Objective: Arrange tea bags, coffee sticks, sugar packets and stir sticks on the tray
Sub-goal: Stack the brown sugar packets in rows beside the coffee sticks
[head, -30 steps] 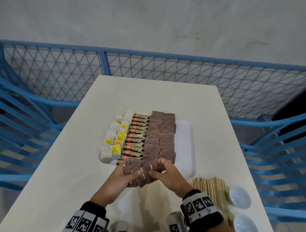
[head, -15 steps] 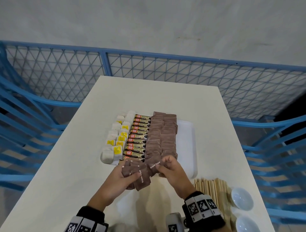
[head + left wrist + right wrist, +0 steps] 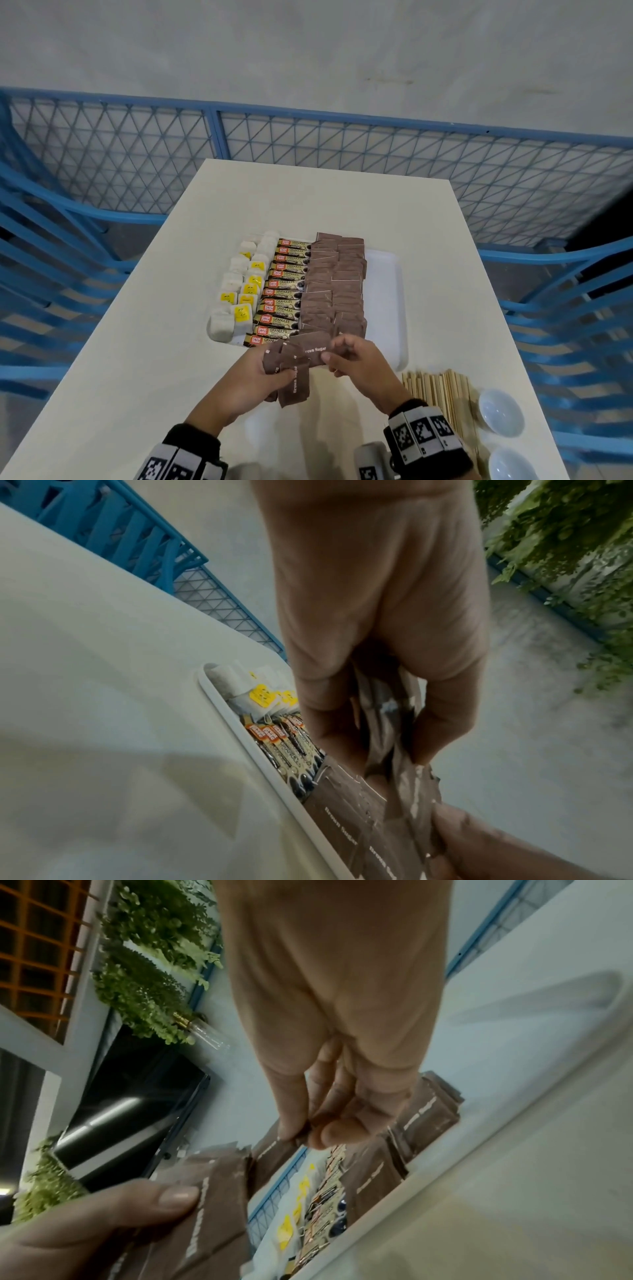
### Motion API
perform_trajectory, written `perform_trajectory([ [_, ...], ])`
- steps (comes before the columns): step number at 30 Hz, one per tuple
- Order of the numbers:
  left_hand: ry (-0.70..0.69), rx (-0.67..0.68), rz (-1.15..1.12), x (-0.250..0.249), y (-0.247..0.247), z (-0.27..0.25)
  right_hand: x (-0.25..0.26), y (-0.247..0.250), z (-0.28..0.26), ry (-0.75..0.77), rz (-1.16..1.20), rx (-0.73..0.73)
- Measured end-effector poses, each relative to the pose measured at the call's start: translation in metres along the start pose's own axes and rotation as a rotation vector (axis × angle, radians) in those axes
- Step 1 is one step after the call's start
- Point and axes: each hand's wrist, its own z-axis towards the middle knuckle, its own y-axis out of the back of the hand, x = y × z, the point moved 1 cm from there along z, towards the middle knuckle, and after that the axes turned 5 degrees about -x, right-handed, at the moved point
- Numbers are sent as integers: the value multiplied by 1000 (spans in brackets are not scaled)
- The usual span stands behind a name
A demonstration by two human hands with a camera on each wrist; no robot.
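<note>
A white tray (image 3: 387, 301) holds a column of tea bags (image 3: 241, 294), a column of coffee sticks (image 3: 282, 294) and rows of brown sugar packets (image 3: 334, 291). My left hand (image 3: 263, 373) grips a fanned bunch of brown sugar packets (image 3: 291, 370) just above the tray's near edge. My right hand (image 3: 346, 356) pinches one packet (image 3: 313, 351) of that bunch between thumb and fingers. In the left wrist view the left hand (image 3: 377, 718) clasps the crumpled packets (image 3: 387, 723). The right wrist view shows the right hand's thumb and finger (image 3: 318, 1131) pinching a packet edge.
Wooden stir sticks (image 3: 436, 390) lie on the white table (image 3: 137, 359) right of my right hand. Two small white bowls (image 3: 500, 413) stand at the near right corner. Blue metal railings (image 3: 102, 164) surround the table.
Both hands have moved slightly forward toward the tray's near edge with the bunch of packets. The right hand has drawn one packet sideways out of the fan.
</note>
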Motion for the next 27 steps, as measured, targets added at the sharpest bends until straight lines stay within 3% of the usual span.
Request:
perform_trajectory([
  [2,14,-18,-14,1,-2,1,-4,6,3,0,-56,-37],
  [9,91,-123,-168,12,6,2,-23,46,21,-37,-197,-369],
  [15,99,-144,-263,18,5,3,-29,49,28,-64,-344,-410],
  [27,59,-108,-331,14,-5,13,-30,34,36,19,-495,-448],
])
